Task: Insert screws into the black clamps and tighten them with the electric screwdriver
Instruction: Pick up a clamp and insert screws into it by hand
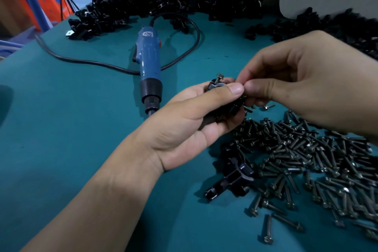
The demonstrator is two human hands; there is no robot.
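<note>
Just right of the black nose of the screwdriver [148, 57], the left hand [184, 129] holds a black clamp [237, 105] off the table [71, 139], fingers curled beneath it and the thumb laid flat across its top; one screw [220, 76] stands up out of the clamp's far end, head uppermost; the right hand [311, 80] meets the clamp from the side away from the screwdriver, thumb and forefinger pinched narrowly together against the left thumb tip, the other fingers curled under; whether a screw sits in that pinch I cannot tell, since the fingertips hide it; the screwdriver itself lies flat on the green table, untouched, nose toward the person, its black cable [86, 61] looping off behind and to the left; nearer than the screwdriver and well to its right spreads a loose pile of screws [306, 155]; a second clamp [231, 180] lies at that pile's nearer left edge, below the left hand; beyond the screwdriver a long heap of clamps [163, 4] runs along the back of the table; a smaller heap [327, 24] lies far to the right, behind the right hand.
</note>
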